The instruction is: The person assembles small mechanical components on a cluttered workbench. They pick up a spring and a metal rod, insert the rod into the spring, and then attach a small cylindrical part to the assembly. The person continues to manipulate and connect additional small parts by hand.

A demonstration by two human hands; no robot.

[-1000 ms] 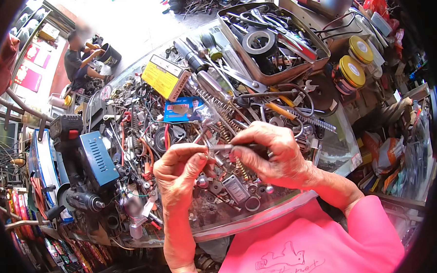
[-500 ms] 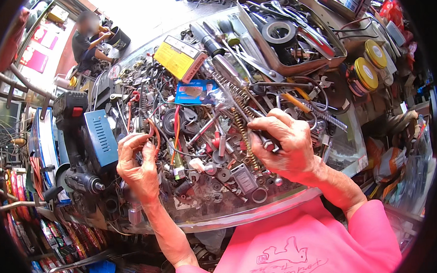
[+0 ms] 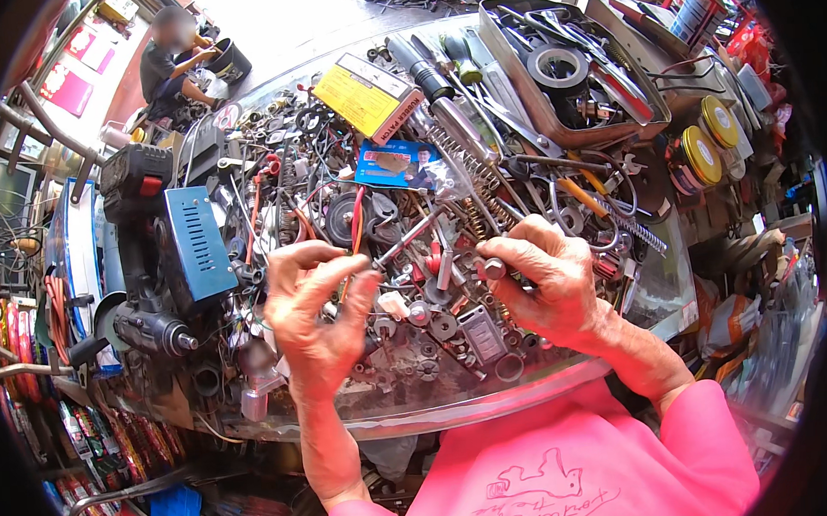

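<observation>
My right hand (image 3: 548, 275) is closed around a metal bolt (image 3: 494, 268), whose rounded head sticks out by the thumb; the rest is hidden by the fingers. To its left, my left hand (image 3: 319, 304) is held with thumb and forefinger nearly together. Whatever may be between those fingertips is too small to make out. Red and yellow wires (image 3: 356, 219) rise just beyond the left fingers, and a thin metal rod (image 3: 408, 240) lies close to their tips. Coil springs (image 3: 472, 214) lie beyond my right hand. Below and between both hands spread loose washers, nuts and small metal parts.
A glass-topped table (image 3: 439, 421) carries the clutter. At left are a black power drill (image 3: 158, 334) and a blue vented box (image 3: 199, 244). A yellow carton (image 3: 360, 90) and a metal tool tray (image 3: 652, 128) stand farther back. A person (image 3: 170, 70) sits beyond, beside a black bucket (image 3: 228, 61).
My left hand has moved right, away from the reddish wire and nearer my right hand. The right hand has turned slightly, so the bolt head points differently. The view has shifted a little.
</observation>
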